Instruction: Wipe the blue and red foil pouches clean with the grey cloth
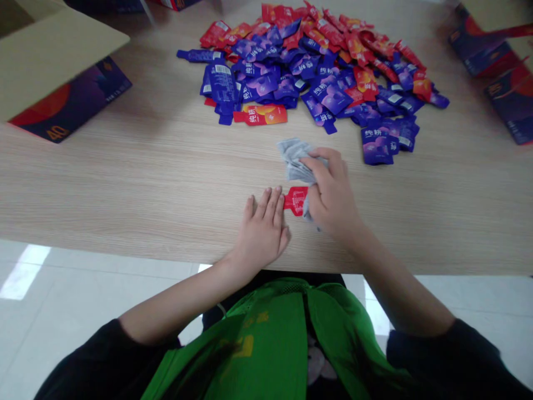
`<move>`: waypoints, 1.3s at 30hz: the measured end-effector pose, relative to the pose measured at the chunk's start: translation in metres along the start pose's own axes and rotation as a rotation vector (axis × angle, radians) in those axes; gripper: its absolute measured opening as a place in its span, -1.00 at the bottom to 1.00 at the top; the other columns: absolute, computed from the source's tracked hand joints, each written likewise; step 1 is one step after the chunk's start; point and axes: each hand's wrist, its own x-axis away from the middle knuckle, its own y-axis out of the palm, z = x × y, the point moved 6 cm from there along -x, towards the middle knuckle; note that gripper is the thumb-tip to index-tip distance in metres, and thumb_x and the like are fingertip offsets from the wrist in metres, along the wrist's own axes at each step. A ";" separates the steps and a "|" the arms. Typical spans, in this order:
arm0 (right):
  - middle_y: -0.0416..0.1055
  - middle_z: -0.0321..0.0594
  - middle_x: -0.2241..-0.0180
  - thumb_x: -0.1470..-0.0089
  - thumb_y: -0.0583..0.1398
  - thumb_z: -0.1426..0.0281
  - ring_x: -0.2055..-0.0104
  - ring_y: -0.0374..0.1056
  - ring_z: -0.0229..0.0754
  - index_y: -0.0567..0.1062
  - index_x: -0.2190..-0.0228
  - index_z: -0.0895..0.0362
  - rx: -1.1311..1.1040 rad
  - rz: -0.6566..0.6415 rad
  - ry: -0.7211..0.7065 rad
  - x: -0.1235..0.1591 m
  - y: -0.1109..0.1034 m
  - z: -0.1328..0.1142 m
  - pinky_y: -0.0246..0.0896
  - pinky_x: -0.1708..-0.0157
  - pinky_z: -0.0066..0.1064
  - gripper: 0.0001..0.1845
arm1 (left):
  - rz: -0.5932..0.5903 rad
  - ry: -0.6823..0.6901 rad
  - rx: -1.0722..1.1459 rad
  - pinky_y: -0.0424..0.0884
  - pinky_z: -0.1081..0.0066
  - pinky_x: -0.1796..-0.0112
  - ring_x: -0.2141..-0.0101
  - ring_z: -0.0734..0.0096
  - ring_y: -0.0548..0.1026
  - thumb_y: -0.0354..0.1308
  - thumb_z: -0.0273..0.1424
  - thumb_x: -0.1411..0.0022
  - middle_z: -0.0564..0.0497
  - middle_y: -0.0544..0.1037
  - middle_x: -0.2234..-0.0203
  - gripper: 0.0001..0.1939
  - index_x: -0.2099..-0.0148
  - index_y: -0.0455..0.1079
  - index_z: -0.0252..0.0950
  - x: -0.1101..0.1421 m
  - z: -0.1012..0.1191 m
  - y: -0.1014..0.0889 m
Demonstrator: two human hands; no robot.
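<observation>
A red pouch (296, 200) lies flat on the table near its front edge, its narrow spout end pointing left and small white print facing up. My left hand (263, 228) rests flat on the tabletop with fingers stretched out, the fingertips at the pouch's narrow end. In my right hand (333, 194) a crumpled grey cloth (297, 160) is gripped; part of it sticks out beyond the fingers. That hand and the cloth cover the right part of the red pouch.
A heap of purple pouches (258, 83) and red pouches (325, 28) spreads across the back of the wooden table (125, 189). An open carton (75, 100) stands at the left, with more cartons (510, 103) at the right. One orange-red pouch (266, 115) lies at the heap's front.
</observation>
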 end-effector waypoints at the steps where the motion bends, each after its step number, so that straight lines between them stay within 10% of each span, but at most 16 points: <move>1: 0.25 -0.02 -0.23 -0.16 -0.01 0.55 -0.19 0.20 0.10 0.40 -0.19 0.05 0.020 -0.040 -0.022 -0.002 0.008 -0.008 0.18 -0.13 0.00 -0.40 | -0.001 -0.004 0.004 0.05 -0.19 -0.32 -0.43 -0.12 0.03 -0.10 -0.29 -0.40 -0.34 0.04 -0.44 -0.31 -0.46 0.07 -0.55 0.000 0.000 0.000; 6: 0.29 0.00 -0.25 -0.21 0.09 0.44 -0.06 0.24 0.16 0.47 -0.14 0.04 0.205 -0.158 -0.058 0.005 0.039 -0.014 0.17 0.00 0.04 -0.51 | -0.052 -0.002 0.000 0.04 -0.20 -0.33 -0.41 -0.16 0.06 -0.07 -0.29 -0.37 -0.39 0.11 -0.41 -0.27 -0.45 0.08 -0.64 0.001 0.000 0.000; 19: 0.21 0.14 -0.24 -0.15 -0.02 0.50 -0.14 0.22 0.29 0.39 -0.18 0.12 0.163 -0.059 0.292 0.040 -0.005 0.084 0.23 -0.02 0.24 -0.42 | -0.048 -0.017 -0.054 0.10 -0.22 -0.29 -0.42 -0.25 0.03 -0.05 0.03 -0.43 -0.43 -0.03 -0.44 -0.12 -0.46 0.04 -0.64 -0.004 0.006 0.000; 25: 0.21 0.08 -0.22 -0.15 -0.04 0.56 -0.23 0.18 0.16 0.35 -0.21 0.08 -0.003 0.183 0.118 0.015 -0.012 0.035 0.15 -0.15 0.14 -0.37 | -0.101 -0.024 -0.117 0.13 -0.12 -0.30 -0.41 -0.27 0.02 0.01 0.06 -0.41 -0.45 -0.04 -0.44 -0.06 -0.46 0.02 -0.66 -0.007 0.007 -0.001; 31: 0.27 -0.06 -0.29 -0.28 0.03 0.43 -0.09 0.25 0.11 0.44 -0.19 0.03 0.131 -0.182 -0.177 0.001 0.043 -0.022 0.15 0.00 -0.03 -0.50 | -0.122 -0.034 -0.103 0.11 -0.07 -0.32 -0.35 -0.22 0.20 0.03 0.02 -0.41 -0.45 0.25 -0.35 -0.17 -0.40 0.21 -0.61 -0.006 0.006 -0.002; 39: 0.23 0.05 -0.28 -0.18 0.02 0.50 -0.10 0.24 0.19 0.38 -0.22 0.12 0.273 -0.111 0.230 0.026 0.007 0.064 0.18 0.02 0.02 -0.42 | -0.094 -0.051 -0.080 0.11 -0.09 -0.31 -0.42 -0.19 0.03 0.02 -0.04 -0.43 -0.41 -0.02 -0.45 -0.15 -0.47 0.03 -0.61 -0.005 0.007 -0.001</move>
